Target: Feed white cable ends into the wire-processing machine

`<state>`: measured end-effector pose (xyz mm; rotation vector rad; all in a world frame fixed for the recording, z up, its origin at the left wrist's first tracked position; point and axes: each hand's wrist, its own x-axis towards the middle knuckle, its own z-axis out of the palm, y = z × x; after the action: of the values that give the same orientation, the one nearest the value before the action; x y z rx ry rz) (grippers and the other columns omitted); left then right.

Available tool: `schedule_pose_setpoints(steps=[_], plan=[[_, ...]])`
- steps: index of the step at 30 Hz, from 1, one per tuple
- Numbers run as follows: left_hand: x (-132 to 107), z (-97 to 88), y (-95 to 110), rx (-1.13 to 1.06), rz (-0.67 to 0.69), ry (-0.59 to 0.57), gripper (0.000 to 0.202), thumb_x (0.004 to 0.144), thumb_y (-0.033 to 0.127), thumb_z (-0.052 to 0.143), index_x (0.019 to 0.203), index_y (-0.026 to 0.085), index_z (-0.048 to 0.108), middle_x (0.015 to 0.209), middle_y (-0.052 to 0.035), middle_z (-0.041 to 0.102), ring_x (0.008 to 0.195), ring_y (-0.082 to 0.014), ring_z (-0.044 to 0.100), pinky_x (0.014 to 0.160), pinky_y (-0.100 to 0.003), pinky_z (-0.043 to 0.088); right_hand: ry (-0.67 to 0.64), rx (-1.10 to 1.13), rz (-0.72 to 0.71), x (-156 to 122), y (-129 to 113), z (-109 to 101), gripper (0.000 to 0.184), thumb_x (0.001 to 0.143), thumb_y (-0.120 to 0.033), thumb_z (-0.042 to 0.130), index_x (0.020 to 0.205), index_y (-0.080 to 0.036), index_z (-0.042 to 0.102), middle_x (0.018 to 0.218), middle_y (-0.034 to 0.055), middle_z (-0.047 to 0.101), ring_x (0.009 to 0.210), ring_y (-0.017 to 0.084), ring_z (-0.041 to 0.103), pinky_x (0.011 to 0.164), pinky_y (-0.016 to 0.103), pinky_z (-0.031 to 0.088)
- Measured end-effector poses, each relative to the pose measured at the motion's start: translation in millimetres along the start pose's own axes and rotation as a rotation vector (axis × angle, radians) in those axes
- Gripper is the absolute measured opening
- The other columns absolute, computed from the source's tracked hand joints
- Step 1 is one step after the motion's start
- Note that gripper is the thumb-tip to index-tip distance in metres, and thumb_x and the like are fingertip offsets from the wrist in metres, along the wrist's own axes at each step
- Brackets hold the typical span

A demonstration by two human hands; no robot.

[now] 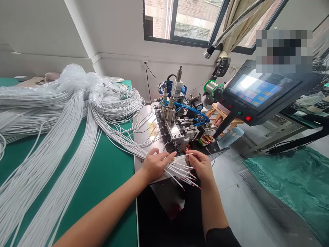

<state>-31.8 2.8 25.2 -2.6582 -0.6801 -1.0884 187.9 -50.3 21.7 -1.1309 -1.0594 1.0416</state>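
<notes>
My left hand [155,165] is closed over a bundle of thin white cables [181,171], whose ends fan out to the right with small red tips. Between the thumb and fingers of my right hand [202,164] is the end of a single white cable [183,156], drawn a little above the others. Just beyond both hands stands a bench machine [177,120] with metal cylinders and blue air hoses. From my left hand the cables run back left to a large coiled heap [115,103].
Long white cable bundles [56,137] lie across the green table [113,178] at left, partly under clear plastic [74,77]. A control screen [254,89] on a post stands right of the machine, near a solder wire spool [212,88]. Another person [285,51], blurred, is behind the screen.
</notes>
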Motion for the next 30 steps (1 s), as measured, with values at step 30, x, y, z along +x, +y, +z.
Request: schedule_pose_setpoints(steps=[30], plan=[[3, 1.3, 6, 0.126, -0.24, -0.172, 0.049, 0.063, 0.004, 0.053, 0.108, 0.024, 0.06, 0.08, -0.0018, 0.063, 0.08, -0.021, 0.054, 0.08, -0.038, 0.025, -0.017, -0.502, -0.033, 38, 8, -3, 0.03, 0.076, -0.044, 0.065, 0.079, -0.014, 0.068, 0.069, 0.0041, 0.062, 0.06, 0.016, 0.053, 0.054, 0.026, 0.04]])
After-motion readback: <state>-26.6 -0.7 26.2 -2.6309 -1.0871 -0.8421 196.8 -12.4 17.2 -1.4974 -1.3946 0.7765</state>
